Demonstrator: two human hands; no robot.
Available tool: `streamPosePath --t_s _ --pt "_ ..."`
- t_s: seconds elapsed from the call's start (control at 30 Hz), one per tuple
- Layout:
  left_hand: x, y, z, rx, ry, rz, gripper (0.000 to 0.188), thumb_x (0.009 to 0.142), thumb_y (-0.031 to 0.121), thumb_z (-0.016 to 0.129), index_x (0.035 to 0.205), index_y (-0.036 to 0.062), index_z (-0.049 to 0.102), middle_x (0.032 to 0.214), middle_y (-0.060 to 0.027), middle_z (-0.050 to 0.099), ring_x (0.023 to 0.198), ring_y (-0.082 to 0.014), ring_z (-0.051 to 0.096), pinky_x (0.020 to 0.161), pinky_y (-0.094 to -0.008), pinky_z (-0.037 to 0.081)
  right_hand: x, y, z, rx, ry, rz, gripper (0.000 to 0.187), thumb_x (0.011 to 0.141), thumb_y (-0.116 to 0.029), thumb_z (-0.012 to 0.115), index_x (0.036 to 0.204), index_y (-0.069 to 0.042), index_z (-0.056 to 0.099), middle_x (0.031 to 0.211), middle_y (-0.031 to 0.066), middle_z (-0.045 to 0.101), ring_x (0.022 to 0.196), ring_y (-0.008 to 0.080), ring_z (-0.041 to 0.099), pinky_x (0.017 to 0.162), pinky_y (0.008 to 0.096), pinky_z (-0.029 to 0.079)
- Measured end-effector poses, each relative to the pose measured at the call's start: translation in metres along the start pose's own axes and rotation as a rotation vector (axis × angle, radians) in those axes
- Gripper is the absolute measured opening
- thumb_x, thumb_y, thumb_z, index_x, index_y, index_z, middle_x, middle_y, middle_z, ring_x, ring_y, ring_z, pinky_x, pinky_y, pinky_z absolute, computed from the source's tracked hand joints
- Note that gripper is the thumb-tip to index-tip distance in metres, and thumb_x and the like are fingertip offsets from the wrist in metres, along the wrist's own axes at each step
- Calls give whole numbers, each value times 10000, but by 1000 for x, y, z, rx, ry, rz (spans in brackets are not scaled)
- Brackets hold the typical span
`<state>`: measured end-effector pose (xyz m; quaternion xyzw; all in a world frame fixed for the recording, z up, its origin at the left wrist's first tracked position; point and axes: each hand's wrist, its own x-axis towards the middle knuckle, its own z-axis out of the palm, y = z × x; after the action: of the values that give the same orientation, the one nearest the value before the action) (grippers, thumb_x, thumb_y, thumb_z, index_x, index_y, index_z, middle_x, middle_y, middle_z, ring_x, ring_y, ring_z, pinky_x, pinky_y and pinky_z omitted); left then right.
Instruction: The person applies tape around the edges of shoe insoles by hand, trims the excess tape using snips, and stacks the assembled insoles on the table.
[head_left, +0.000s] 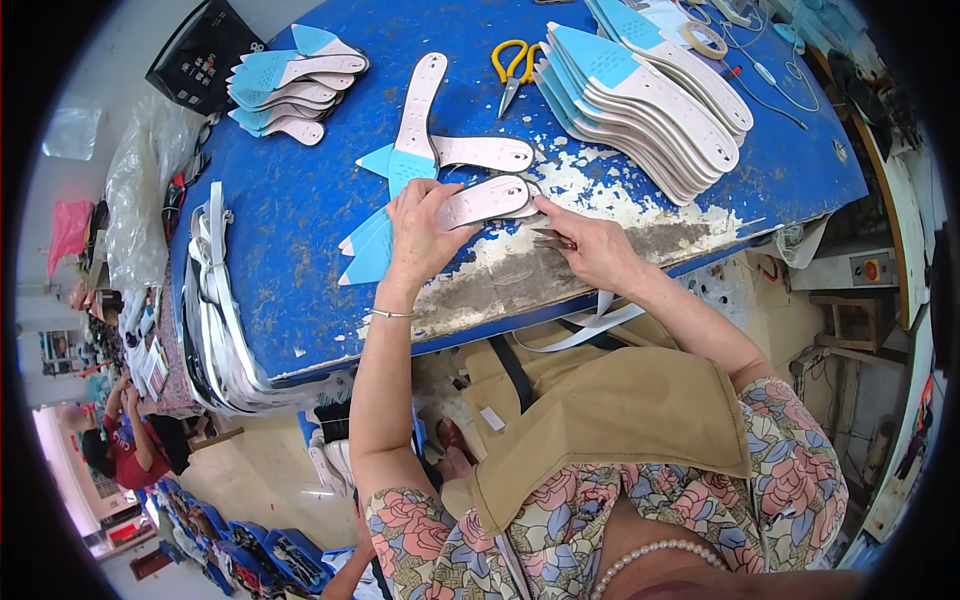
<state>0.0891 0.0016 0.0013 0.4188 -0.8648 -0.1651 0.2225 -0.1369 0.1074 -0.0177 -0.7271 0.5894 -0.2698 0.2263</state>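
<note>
My left hand (420,225) is closed around a pink-and-light-blue insole (487,203), its thumb and fingers pressing the middle. A second insole's heel shows just under its end, and the blue toe parts stick out left of the hand. My right hand (598,248) is closed beside the heel, its index fingertip touching the edge. A small dark pointed tool (552,239) shows under its fingers; its kind is hard to make out. Just beyond, one loose insole (420,105) lies across another insole (490,153) on the worn blue table (310,220).
Tall stacks of insoles (640,110) stand at the right, with a smaller pile (290,90) at far left. Yellow-handled scissors (511,75) lie between them. White straps (213,290) hang over the left edge. Tape (704,40) and cables are far right. Another person (140,440) is at lower left.
</note>
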Motion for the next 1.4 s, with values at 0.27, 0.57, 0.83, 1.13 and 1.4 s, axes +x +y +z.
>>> streamPosePath --t_s 0.27,0.57,0.83,1.13,1.4 --pt "2 2 4 -39 35 26 448 595 191 769 1011 85 640 952 -61 536 938 -220 505 866 -359 299 1 3 -2 -31 -78 74 255 747 -19 548 998 -56 575 1268 21 501 780 300 610 653 376 489" --pt "-2 -12 6 -298 -1 -155 271 652 249 725 883 111 695 839 -36 553 875 -184 519 847 -347 278 -12 -12 -1 -13 -66 148 444 743 -11 549 1168 -142 556 1026 79 621 779 297 614 653 375 486" --pt "-6 -11 -1 -386 -86 -158 143 676 222 713 778 124 695 823 -14 573 867 -155 527 869 -345 237 -31 -29 -6 -54 -101 71 483 749 -38 523 1218 -152 526 823 115 635 712 306 617 617 402 485" --pt "-49 19 -38 -53 148 13 303 654 145 723 938 72 646 1013 -116 541 1004 -285 485 891 -425 338 -39 -42 -2 12 -54 64 562 715 -10 521 1247 -189 499 720 110 590 680 316 592 606 412 459" --pt "-89 23 -56 524 331 -376 600 593 179 789 1106 37 513 1040 -159 479 1036 -326 452 908 -439 359 -39 -57 -6 -9 -49 59 549 719 -5 518 1241 -176 503 690 102 578 664 312 590 594 410 457"
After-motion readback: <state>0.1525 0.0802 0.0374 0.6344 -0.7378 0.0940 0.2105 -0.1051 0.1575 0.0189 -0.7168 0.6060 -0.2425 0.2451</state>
